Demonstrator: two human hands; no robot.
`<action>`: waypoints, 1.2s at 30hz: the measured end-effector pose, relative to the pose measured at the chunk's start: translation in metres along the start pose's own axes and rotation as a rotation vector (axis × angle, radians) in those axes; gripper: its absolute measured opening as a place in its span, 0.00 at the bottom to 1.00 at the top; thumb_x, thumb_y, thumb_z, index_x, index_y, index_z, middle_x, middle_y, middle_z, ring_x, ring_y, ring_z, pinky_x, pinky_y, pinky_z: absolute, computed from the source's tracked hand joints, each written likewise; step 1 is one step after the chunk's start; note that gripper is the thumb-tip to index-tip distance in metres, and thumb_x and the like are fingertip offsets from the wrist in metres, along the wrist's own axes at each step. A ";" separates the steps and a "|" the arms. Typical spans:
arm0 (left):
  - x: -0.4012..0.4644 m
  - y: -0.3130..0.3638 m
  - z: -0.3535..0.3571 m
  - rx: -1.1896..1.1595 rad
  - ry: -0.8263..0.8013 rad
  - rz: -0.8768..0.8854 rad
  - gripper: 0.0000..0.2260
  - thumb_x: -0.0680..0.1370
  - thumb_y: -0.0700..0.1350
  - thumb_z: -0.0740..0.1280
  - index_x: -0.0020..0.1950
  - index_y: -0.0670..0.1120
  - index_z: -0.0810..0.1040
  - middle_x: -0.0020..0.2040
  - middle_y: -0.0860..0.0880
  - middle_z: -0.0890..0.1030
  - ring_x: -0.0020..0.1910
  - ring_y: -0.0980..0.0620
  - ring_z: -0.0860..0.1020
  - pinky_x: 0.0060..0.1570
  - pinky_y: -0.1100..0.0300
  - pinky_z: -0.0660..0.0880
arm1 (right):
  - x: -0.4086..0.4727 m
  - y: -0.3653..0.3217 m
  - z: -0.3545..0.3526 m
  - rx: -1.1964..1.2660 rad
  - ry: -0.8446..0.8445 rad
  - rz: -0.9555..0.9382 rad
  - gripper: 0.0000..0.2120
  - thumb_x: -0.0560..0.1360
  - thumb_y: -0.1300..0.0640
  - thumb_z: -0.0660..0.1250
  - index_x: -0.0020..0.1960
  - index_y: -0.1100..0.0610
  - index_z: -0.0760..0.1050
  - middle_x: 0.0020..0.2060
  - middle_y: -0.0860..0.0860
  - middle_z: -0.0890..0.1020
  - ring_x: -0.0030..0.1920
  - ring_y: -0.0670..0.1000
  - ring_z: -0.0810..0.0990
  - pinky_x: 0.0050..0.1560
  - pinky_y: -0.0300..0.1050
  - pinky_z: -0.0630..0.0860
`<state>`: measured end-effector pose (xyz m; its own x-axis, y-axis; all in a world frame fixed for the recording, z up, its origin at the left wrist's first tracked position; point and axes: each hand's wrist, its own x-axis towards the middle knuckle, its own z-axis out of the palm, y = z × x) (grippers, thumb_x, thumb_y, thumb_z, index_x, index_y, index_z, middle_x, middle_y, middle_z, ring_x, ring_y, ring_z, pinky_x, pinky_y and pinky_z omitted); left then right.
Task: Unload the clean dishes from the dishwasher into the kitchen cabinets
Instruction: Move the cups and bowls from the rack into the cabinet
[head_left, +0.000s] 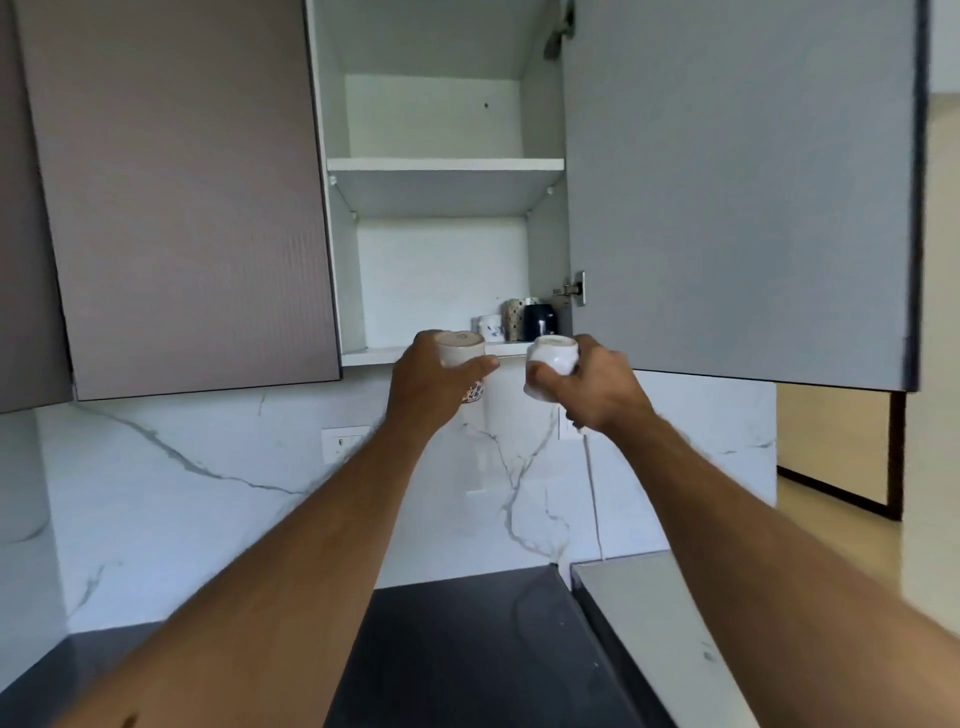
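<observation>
Currently, your left hand (431, 379) grips a patterned white cup (461, 353) and your right hand (587, 384) grips a plain white cup (551, 358), both at frame centre, just below the front edge of the lower shelf (374, 355) of the open cabinet (337, 249). No writing is legible on either cup. Three mugs (514, 321) stand at the shelf's right rear; its left portion is free. The open door (737, 187) borders the right side.
</observation>
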<state>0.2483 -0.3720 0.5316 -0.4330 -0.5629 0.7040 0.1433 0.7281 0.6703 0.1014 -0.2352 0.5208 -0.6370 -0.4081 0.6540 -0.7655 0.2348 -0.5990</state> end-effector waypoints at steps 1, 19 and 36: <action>0.011 -0.005 -0.002 0.010 0.001 0.003 0.15 0.68 0.55 0.78 0.51 0.56 0.78 0.50 0.59 0.81 0.50 0.58 0.79 0.53 0.61 0.77 | 0.011 -0.005 0.005 -0.018 0.000 -0.007 0.31 0.62 0.30 0.64 0.55 0.51 0.73 0.42 0.53 0.82 0.38 0.58 0.83 0.38 0.55 0.83; 0.204 -0.105 0.045 0.003 0.115 -0.072 0.27 0.67 0.57 0.79 0.60 0.49 0.75 0.52 0.55 0.79 0.49 0.56 0.79 0.47 0.63 0.76 | 0.230 0.013 0.106 -0.135 0.008 -0.039 0.26 0.71 0.38 0.70 0.57 0.57 0.72 0.46 0.53 0.79 0.36 0.54 0.82 0.36 0.50 0.83; 0.332 -0.193 0.117 0.340 -0.067 -0.185 0.33 0.65 0.66 0.76 0.57 0.41 0.77 0.53 0.45 0.82 0.52 0.44 0.80 0.53 0.51 0.78 | 0.337 0.068 0.193 -0.170 -0.103 -0.081 0.31 0.68 0.39 0.74 0.65 0.52 0.71 0.58 0.54 0.79 0.54 0.54 0.78 0.52 0.47 0.78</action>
<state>-0.0274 -0.6534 0.6085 -0.4826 -0.6783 0.5541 -0.2409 0.7111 0.6606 -0.1478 -0.5270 0.6110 -0.5664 -0.5180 0.6410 -0.8239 0.3391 -0.4540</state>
